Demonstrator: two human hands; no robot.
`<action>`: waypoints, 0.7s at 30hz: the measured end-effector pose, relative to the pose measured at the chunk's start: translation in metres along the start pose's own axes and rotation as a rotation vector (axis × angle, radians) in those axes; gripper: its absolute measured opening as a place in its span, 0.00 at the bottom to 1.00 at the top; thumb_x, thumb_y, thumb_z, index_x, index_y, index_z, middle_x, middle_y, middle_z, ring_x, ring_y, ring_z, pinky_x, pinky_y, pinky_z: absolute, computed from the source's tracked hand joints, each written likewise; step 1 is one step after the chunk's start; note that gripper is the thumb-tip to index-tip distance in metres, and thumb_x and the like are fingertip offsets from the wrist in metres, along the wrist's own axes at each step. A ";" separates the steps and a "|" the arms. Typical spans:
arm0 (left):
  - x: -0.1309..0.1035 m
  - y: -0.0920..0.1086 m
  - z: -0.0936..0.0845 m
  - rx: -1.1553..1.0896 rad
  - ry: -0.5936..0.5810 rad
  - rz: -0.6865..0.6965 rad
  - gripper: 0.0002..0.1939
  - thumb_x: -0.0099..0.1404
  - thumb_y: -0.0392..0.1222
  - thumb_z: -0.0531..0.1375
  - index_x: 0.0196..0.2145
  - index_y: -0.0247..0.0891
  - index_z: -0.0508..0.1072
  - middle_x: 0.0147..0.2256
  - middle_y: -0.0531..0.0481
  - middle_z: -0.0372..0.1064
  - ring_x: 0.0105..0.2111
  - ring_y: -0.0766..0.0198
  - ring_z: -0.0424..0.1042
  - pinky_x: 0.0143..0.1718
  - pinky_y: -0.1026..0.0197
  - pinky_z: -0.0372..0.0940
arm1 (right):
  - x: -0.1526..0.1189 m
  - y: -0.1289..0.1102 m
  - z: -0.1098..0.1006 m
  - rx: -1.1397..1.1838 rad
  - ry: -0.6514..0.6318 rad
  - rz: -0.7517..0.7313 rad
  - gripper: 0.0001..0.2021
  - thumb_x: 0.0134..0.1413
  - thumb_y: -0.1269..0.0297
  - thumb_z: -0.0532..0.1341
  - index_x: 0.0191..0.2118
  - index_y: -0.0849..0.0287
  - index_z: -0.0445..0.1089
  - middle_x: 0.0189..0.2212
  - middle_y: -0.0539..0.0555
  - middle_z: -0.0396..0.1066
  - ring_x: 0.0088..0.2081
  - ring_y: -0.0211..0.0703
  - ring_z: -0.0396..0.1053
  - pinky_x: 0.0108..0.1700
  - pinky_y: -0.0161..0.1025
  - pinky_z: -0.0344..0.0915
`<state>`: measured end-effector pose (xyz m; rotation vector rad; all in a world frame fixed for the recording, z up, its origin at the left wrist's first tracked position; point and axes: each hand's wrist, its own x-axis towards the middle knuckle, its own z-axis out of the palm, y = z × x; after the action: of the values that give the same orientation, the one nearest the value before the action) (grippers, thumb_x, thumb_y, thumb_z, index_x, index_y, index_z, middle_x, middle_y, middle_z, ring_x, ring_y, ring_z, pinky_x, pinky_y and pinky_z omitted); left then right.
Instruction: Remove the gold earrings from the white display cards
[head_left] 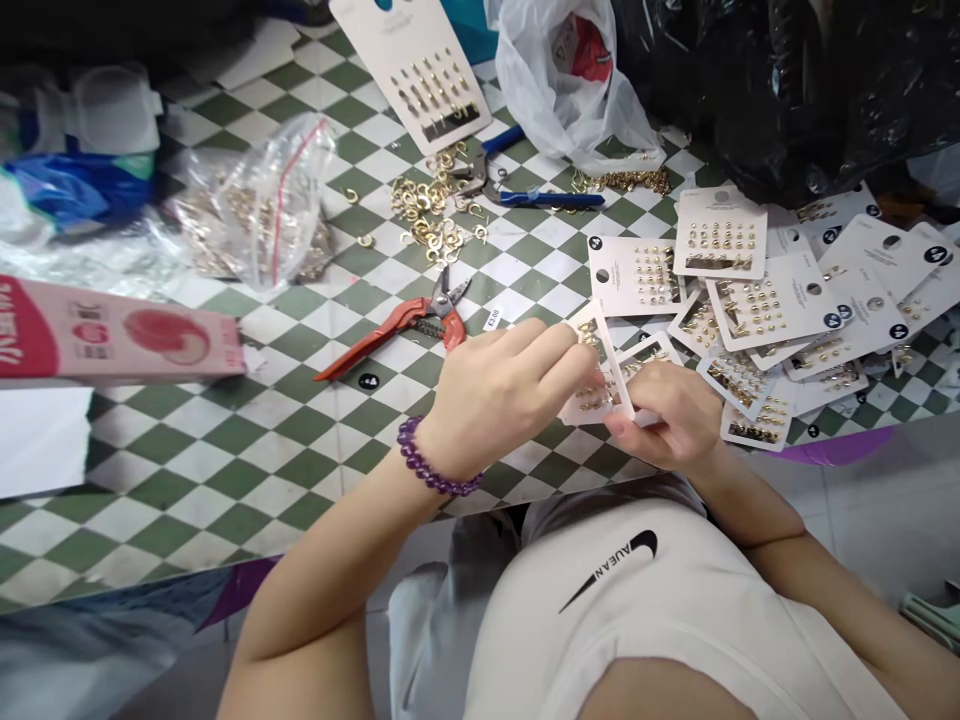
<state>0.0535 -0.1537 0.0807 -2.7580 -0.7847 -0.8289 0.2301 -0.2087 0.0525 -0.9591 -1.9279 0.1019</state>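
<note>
A white earring card (611,345) with rows of small gold earrings is held tilted above the table's front edge. My right hand (667,415) grips its lower right edge between thumb and fingers. My left hand (510,400), with a purple bead bracelet (420,465) at the wrist, reaches across the card's left part. Its fingers are curled in a closed pinch against the earrings. Thumb and fingertips are mostly hidden, so what they pinch cannot be made out. Just left of this hand lie red-handled cutters (397,335), their jaws apart.
Several earring cards (780,300) overlap in a pile at right. Gold hook-shaped pieces (435,215) lie loose beside blue-handled pliers (499,180). A zip bag of metal parts (255,215) and a pink box (127,335) are at left. Plastic bags (570,80) stand at the back.
</note>
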 end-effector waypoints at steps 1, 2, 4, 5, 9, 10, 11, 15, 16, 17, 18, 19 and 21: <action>0.000 0.001 -0.001 -0.003 0.001 0.008 0.10 0.68 0.39 0.56 0.27 0.37 0.66 0.22 0.56 0.66 0.22 0.70 0.62 0.19 0.65 0.51 | 0.000 0.000 0.000 0.004 -0.004 0.003 0.06 0.60 0.64 0.55 0.33 0.58 0.60 0.17 0.47 0.59 0.21 0.33 0.55 0.24 0.32 0.55; 0.001 0.001 -0.001 -0.003 -0.002 0.013 0.10 0.68 0.39 0.55 0.27 0.37 0.66 0.22 0.56 0.65 0.21 0.70 0.62 0.19 0.66 0.51 | 0.000 -0.001 0.000 0.008 0.002 0.019 0.05 0.60 0.65 0.56 0.33 0.59 0.60 0.17 0.47 0.59 0.21 0.33 0.55 0.25 0.32 0.55; 0.001 0.001 -0.002 0.007 -0.019 0.007 0.10 0.68 0.40 0.55 0.28 0.37 0.67 0.22 0.56 0.65 0.21 0.70 0.62 0.19 0.66 0.51 | 0.000 -0.001 0.000 0.017 0.035 0.084 0.05 0.59 0.67 0.57 0.32 0.59 0.61 0.18 0.46 0.60 0.21 0.32 0.56 0.24 0.31 0.55; 0.001 0.001 -0.002 0.013 -0.031 -0.001 0.11 0.69 0.41 0.54 0.28 0.36 0.67 0.22 0.55 0.66 0.21 0.70 0.62 0.18 0.66 0.51 | -0.001 -0.001 -0.001 0.019 0.055 0.118 0.05 0.58 0.67 0.57 0.32 0.59 0.61 0.18 0.46 0.60 0.21 0.31 0.55 0.24 0.30 0.55; 0.000 -0.003 -0.003 0.027 -0.082 -0.049 0.15 0.69 0.45 0.53 0.27 0.36 0.66 0.21 0.54 0.65 0.20 0.70 0.61 0.18 0.65 0.49 | -0.001 -0.001 -0.002 0.011 0.094 0.168 0.05 0.57 0.68 0.59 0.31 0.59 0.62 0.18 0.45 0.60 0.18 0.29 0.53 0.22 0.30 0.55; 0.000 -0.003 -0.003 0.023 -0.097 -0.059 0.16 0.69 0.46 0.53 0.26 0.37 0.66 0.21 0.54 0.64 0.19 0.70 0.61 0.18 0.65 0.49 | -0.001 -0.001 -0.002 0.008 0.095 0.172 0.05 0.56 0.68 0.59 0.31 0.58 0.62 0.17 0.44 0.60 0.18 0.29 0.53 0.22 0.30 0.55; 0.000 -0.004 -0.003 0.016 -0.109 -0.068 0.17 0.70 0.46 0.53 0.25 0.37 0.66 0.20 0.54 0.64 0.19 0.70 0.61 0.18 0.65 0.48 | -0.001 -0.001 -0.002 0.006 0.095 0.175 0.05 0.56 0.68 0.59 0.31 0.58 0.62 0.17 0.44 0.60 0.18 0.29 0.52 0.22 0.30 0.55; -0.001 -0.003 -0.003 -0.011 -0.138 -0.095 0.16 0.70 0.46 0.52 0.25 0.37 0.66 0.21 0.54 0.64 0.20 0.70 0.62 0.19 0.64 0.49 | -0.001 -0.002 -0.002 -0.016 0.080 0.145 0.05 0.57 0.67 0.59 0.31 0.57 0.61 0.17 0.45 0.60 0.19 0.30 0.54 0.22 0.30 0.55; -0.001 -0.003 -0.004 -0.006 -0.140 -0.096 0.16 0.70 0.46 0.52 0.25 0.37 0.66 0.21 0.54 0.65 0.20 0.70 0.63 0.19 0.64 0.50 | -0.001 -0.002 -0.003 -0.022 0.074 0.127 0.05 0.57 0.67 0.59 0.31 0.57 0.61 0.17 0.45 0.60 0.19 0.31 0.54 0.22 0.30 0.55; -0.001 -0.002 -0.004 0.003 -0.139 -0.095 0.16 0.70 0.45 0.52 0.25 0.37 0.66 0.21 0.54 0.65 0.21 0.69 0.63 0.20 0.64 0.50 | -0.001 -0.002 -0.003 -0.026 0.066 0.108 0.05 0.57 0.68 0.59 0.32 0.58 0.61 0.17 0.45 0.60 0.20 0.31 0.55 0.23 0.31 0.55; -0.001 -0.002 -0.004 0.013 -0.133 -0.090 0.16 0.70 0.45 0.53 0.25 0.37 0.66 0.22 0.53 0.66 0.21 0.69 0.64 0.20 0.63 0.51 | 0.000 -0.002 -0.003 -0.027 0.056 0.092 0.05 0.57 0.68 0.59 0.32 0.58 0.61 0.18 0.45 0.60 0.20 0.31 0.56 0.23 0.31 0.55; -0.001 -0.002 -0.004 0.022 -0.124 -0.083 0.15 0.69 0.45 0.53 0.25 0.37 0.66 0.22 0.54 0.66 0.21 0.69 0.64 0.19 0.64 0.51 | 0.000 -0.001 -0.003 -0.025 0.043 0.081 0.05 0.57 0.69 0.59 0.32 0.58 0.61 0.18 0.45 0.61 0.20 0.31 0.56 0.23 0.31 0.56; -0.001 -0.002 -0.005 0.035 -0.100 -0.068 0.15 0.69 0.45 0.54 0.25 0.37 0.66 0.22 0.54 0.67 0.20 0.69 0.64 0.19 0.64 0.51 | 0.000 -0.001 -0.003 -0.024 0.017 0.058 0.04 0.57 0.70 0.58 0.32 0.58 0.61 0.18 0.46 0.62 0.20 0.32 0.57 0.24 0.32 0.56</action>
<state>0.0497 -0.1541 0.0841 -2.7737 -0.9066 -0.6856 0.2316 -0.2102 0.0550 -1.0288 -1.8902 0.1042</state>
